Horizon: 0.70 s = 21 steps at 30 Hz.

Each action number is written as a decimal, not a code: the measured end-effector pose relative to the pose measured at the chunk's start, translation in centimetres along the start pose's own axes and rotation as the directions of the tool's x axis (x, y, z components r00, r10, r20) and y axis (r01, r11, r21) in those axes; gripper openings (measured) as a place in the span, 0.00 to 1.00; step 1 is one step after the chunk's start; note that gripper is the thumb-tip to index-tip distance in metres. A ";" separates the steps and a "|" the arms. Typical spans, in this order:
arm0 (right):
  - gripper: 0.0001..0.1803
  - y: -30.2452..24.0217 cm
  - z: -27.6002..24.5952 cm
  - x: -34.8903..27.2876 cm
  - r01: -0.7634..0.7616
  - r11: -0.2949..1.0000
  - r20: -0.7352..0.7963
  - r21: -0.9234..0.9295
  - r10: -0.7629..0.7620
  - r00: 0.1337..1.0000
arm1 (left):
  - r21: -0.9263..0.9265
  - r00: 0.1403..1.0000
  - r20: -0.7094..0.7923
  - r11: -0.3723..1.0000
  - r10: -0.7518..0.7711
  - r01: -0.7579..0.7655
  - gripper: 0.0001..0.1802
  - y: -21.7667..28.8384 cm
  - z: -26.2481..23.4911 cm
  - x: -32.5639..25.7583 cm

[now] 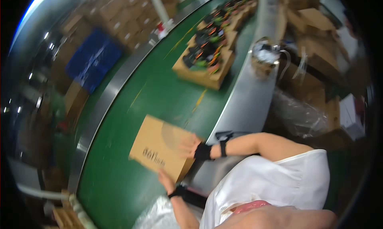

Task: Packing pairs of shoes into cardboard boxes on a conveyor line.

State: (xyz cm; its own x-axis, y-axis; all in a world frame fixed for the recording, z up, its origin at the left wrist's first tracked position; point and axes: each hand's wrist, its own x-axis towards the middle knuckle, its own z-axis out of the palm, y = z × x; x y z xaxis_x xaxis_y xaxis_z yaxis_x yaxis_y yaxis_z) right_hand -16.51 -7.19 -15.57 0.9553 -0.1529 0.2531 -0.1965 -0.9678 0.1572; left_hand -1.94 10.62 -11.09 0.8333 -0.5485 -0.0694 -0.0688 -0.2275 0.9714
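A closed brown cardboard box (153,143) with dark print and a darker rounded patch on its lid lies aslant on the green conveyor belt (119,129). On the lid's right part my right hand (190,147) lies flat, its fingers spread and somewhat blurred. My left hand (166,182) touches the box's near edge with its fingers stretched out; part of that contact is hidden. Both wrists wear black bands, and a small dark device sits by the right wrist.
Farther up the belt stand several open boxes (203,79) filled with dark, orange and green items. A metal rail (249,97) borders the belt on the right. Clear plastic (159,215) lies near my left forearm. A blue crate (93,61) and stacked cartons (123,17) stand beyond the left rail.
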 end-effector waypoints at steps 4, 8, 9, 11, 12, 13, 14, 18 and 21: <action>0.24 0.6 -4.4 1.3 0.068 0.932 0.051 0.355 -0.092 0.994 | -0.435 0.958 0.090 0.855 -0.272 0.284 0.30 -2.8 -1.5 0.4; 0.22 2.2 -11.8 1.7 0.017 0.912 0.096 0.410 -0.062 0.993 | -0.607 0.895 0.276 0.659 -0.350 0.445 0.27 6.4 1.0 -1.4; 0.22 2.4 -12.9 0.9 -0.009 0.916 0.105 0.401 -0.036 0.994 | -0.579 0.886 0.300 0.672 -0.353 0.463 0.27 9.1 1.6 -2.2; 0.25 3.1 -13.8 -1.3 -0.128 0.927 0.138 0.354 0.084 0.987 | -0.503 0.857 0.362 0.696 -0.368 0.512 0.26 13.7 3.4 -3.6; 0.25 3.3 -13.6 -3.1 -0.174 0.944 0.119 0.280 0.145 0.982 | -0.459 0.834 0.387 0.703 -0.393 0.544 0.26 15.1 4.4 -4.4; 0.25 3.9 -13.3 -5.5 -0.199 0.944 0.166 0.264 0.159 0.973 | -0.411 0.808 0.410 0.704 -0.424 0.579 0.26 15.9 5.4 -5.3; 0.25 4.5 -13.8 -7.8 -0.224 0.942 0.207 0.251 0.173 0.963 | -0.363 0.780 0.428 0.704 -0.457 0.611 0.26 16.6 6.5 -6.2; 0.26 5.0 -14.2 -15.7 -0.334 0.934 0.068 0.125 0.327 0.942 | -0.363 0.881 0.388 0.833 -0.273 0.418 0.32 10.6 11.5 -9.0; 0.28 4.5 -18.7 -16.2 -0.384 0.921 0.205 0.071 0.363 0.909 | -0.285 0.917 0.334 0.904 -0.218 0.318 0.33 14.6 14.1 -13.4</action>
State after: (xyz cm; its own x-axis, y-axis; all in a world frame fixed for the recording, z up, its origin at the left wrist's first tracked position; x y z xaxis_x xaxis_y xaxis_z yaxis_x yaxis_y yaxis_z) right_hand -37.02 -5.34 -1.06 0.8420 -0.5316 0.0919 -0.5321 -0.8464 -0.0201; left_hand -21.80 3.30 0.79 0.5960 -0.7222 -0.3509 0.3595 -0.1507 0.9209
